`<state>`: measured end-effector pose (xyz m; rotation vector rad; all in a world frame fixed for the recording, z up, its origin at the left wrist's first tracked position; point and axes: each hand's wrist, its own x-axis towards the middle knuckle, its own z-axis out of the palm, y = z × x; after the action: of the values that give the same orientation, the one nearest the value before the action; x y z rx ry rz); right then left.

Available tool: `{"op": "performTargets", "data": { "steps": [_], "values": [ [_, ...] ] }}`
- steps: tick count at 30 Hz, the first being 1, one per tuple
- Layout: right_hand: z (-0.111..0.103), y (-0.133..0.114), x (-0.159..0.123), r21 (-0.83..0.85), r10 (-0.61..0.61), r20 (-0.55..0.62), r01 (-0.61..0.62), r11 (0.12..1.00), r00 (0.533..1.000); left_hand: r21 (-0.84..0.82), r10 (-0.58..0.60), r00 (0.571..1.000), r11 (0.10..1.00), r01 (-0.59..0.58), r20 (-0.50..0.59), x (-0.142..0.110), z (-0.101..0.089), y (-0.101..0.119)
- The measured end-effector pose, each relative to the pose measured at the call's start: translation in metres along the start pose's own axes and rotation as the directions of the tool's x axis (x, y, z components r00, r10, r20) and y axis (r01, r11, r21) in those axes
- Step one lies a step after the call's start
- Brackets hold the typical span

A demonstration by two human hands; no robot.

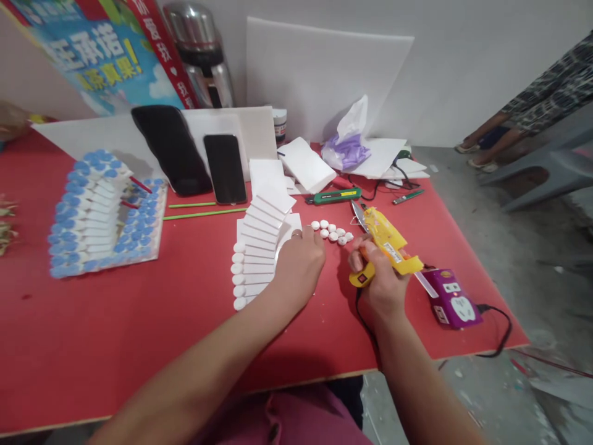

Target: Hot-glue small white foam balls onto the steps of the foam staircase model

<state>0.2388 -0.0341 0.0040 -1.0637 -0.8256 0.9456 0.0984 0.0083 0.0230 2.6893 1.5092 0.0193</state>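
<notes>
My right hand is wrapped round a yellow hot glue gun, its nozzle pointing away over the table. My left hand is closed with fingers bent down at the right side of a white foam-board staircase model; what its fingertips pinch, if anything, is hidden. White round discs line the left edge of the lower steps. Between my hands, just past my left fingers, lies a cluster of several loose white discs.
At the left stands a similar staircase covered in blue discs. Two phones lean on a white board. A green utility knife, tissues and green sticks lie behind. A purple power socket with a cord sits near the right edge.
</notes>
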Motion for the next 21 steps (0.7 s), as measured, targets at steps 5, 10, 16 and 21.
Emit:
{"op": "performTargets", "data": {
  "steps": [5, 10, 16, 21],
  "values": [
    [-0.003, 0.001, -0.001, -0.030, 0.002, -0.031, -0.003, 1.000, 1.000, -0.019, 0.010, 1.000, 1.000, -0.010, -0.005, 0.006, 0.007, 0.004],
    [-0.002, 0.004, -0.002, -0.039, -0.006, -0.047, 0.004, 0.999, 0.999, -0.096, 0.139, 0.990, 0.985, -0.141, -0.023, -0.011, 0.000, 0.000],
    [0.000, 0.005, -0.008, -0.072, 0.079, -0.055, -0.083, 0.994, 0.995, -0.685, 0.090, 0.930, 0.651, -0.326, -0.357, -0.055, -0.035, -0.057],
    [0.017, -0.013, -0.008, -0.129, 0.171, 0.173, -0.150, 0.980, 0.970, -0.898, -0.315, 0.895, 0.404, -0.175, -0.316, -0.064, -0.040, -0.126]
  ]
}}
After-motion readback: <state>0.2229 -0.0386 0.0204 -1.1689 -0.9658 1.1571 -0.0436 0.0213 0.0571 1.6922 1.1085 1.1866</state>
